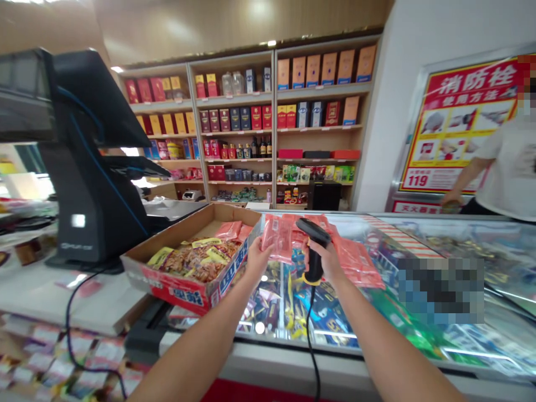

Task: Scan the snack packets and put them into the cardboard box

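In the head view my right hand [324, 261] is wrapped round the grip of a black barcode scanner [314, 231], whose cord hangs down in front of the freezer. My left hand [258, 257] pinches the edge of a flat red plastic packet [277, 239], held just left of the scanner head. More such red packets [355, 262] lie spread on the glass lid behind and right of the scanner. Left of my left hand stands an open cardboard box [167, 290] with yellow-labelled snack bags [201, 259] and a few red packets in it.
A glass-topped chest freezer [343, 338] full of packaged goods spans the front. A black checkout terminal [96, 167] stands on the left counter. Shelves [234, 134] of boxed goods line the back wall. A person in a white shirt [508, 167] is at the right.
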Tool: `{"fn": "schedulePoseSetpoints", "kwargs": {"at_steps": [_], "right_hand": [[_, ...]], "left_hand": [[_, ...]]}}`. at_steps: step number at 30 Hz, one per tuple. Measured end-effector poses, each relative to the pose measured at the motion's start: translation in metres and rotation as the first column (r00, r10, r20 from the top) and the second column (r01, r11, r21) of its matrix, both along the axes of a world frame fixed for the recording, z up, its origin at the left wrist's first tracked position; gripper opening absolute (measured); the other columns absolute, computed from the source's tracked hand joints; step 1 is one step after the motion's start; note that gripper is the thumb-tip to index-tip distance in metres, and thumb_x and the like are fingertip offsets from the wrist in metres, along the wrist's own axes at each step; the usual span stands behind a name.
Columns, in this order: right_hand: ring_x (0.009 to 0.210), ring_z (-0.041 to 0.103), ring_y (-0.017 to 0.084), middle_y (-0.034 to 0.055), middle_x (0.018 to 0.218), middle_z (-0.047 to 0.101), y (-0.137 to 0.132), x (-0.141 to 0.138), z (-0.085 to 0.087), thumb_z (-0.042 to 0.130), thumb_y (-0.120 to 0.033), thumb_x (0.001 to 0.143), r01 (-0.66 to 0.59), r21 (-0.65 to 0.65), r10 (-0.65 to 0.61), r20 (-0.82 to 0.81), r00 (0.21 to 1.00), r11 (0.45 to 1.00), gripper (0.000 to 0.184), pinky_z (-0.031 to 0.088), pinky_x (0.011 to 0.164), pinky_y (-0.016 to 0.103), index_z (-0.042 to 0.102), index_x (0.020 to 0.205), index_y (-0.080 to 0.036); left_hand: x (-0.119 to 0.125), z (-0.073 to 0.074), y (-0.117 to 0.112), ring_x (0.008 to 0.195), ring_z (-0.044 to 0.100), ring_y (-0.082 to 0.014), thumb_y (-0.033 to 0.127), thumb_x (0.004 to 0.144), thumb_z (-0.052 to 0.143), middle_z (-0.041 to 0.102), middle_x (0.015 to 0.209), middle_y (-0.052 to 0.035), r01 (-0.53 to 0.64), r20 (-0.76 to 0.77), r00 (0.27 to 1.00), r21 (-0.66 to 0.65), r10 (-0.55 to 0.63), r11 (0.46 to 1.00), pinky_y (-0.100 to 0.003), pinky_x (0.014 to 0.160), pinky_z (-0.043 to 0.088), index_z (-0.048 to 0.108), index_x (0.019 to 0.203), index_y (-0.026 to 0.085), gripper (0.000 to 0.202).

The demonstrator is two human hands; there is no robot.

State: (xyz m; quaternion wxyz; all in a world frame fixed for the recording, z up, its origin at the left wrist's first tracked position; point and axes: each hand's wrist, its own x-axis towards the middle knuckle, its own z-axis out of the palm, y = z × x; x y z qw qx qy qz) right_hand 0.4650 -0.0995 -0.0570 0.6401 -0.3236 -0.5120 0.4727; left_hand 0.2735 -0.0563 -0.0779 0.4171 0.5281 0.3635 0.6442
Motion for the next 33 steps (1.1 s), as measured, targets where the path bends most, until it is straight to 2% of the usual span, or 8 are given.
{"fn": "schedulePoseSetpoints", "kwargs": {"at_steps": [2, 4, 13, 24, 29, 33], "right_hand": [[0.039, 0.056, 0.013, 0.0005, 0.06, 0.064, -0.005, -0.003, 0.004, 0.072, -0.042, 0.07, -0.058, -0.027, 0.06, 0.055, 0.997, 0.998, 0.028, 0.045, 0.036, 0.025, 0.061, 0.077, -0.017], [0.039, 0.056, 0.013, 0.0004, 0.063, 0.064, -0.009, -0.007, 0.007, 0.073, -0.04, 0.069, -0.101, -0.044, 0.106, 0.111, 0.988, 0.994, 0.027, 0.045, 0.036, 0.025, 0.06, 0.076, -0.017], [0.037, 0.056, 0.013, -0.0001, 0.058, 0.063, -0.011, -0.01, 0.008, 0.075, -0.041, 0.066, -0.089, -0.044, 0.095, 0.171, 0.981, 0.995, 0.029, 0.043, 0.035, 0.024, 0.059, 0.071, -0.017], [0.035, 0.054, 0.013, 0.0004, 0.053, 0.063, -0.01, -0.011, 0.008, 0.072, -0.039, 0.067, -0.112, -0.1, 0.131, 0.209, 0.969, 0.989, 0.025, 0.042, 0.035, 0.024, 0.058, 0.067, -0.018], [0.036, 0.056, 0.014, 0.0004, 0.058, 0.065, -0.01, -0.012, 0.008, 0.074, -0.039, 0.065, -0.073, -0.084, 0.085, 0.144, 0.986, 0.994, 0.026, 0.042, 0.034, 0.025, 0.059, 0.071, -0.018], [0.035, 0.055, 0.014, 0.0012, 0.055, 0.064, -0.011, -0.012, 0.011, 0.073, -0.04, 0.064, -0.038, -0.094, 0.047, 0.089, 0.995, 0.995, 0.027, 0.042, 0.034, 0.025, 0.06, 0.069, -0.017]], "left_hand": [[-0.002, -0.016, 0.012, 0.071, 0.06, -0.0155, 0.035, 0.06, 0.074, 0.065, 0.079, -0.0027, -0.003, -0.035, 0.999, 0.029, 0.004, 1.0, -0.025, 0.064, 0.049, 0.062, 0.089, 0.016, 0.037], [-0.005, -0.021, 0.018, 0.072, 0.06, -0.0152, 0.033, 0.061, 0.073, 0.065, 0.08, -0.0023, -0.005, -0.065, 0.998, 0.042, 0.008, 0.999, -0.024, 0.065, 0.048, 0.063, 0.089, 0.016, 0.034], [-0.006, -0.017, 0.014, 0.073, 0.059, -0.0154, 0.026, 0.065, 0.067, 0.065, 0.08, -0.0013, -0.056, -0.129, 0.989, 0.12, 0.072, 0.991, -0.025, 0.069, 0.046, 0.064, 0.09, 0.015, 0.028], [-0.011, -0.019, 0.021, 0.07, 0.058, -0.0151, 0.024, 0.065, 0.066, 0.066, 0.077, -0.0006, -0.127, -0.146, 0.978, 0.133, 0.147, 0.983, -0.025, 0.068, 0.045, 0.064, 0.088, 0.015, 0.025], [-0.012, -0.019, 0.018, 0.071, 0.059, -0.0154, 0.028, 0.062, 0.07, 0.065, 0.075, -0.0011, -0.132, -0.141, 0.98, 0.071, 0.141, 0.989, -0.025, 0.067, 0.046, 0.064, 0.083, 0.015, 0.026], [-0.005, -0.016, 0.004, 0.066, 0.06, -0.0151, 0.035, 0.056, 0.076, 0.064, 0.071, -0.0008, -0.051, 0.028, 0.998, -0.089, 0.053, 0.995, -0.027, 0.063, 0.048, 0.063, 0.083, 0.014, 0.037]]}}
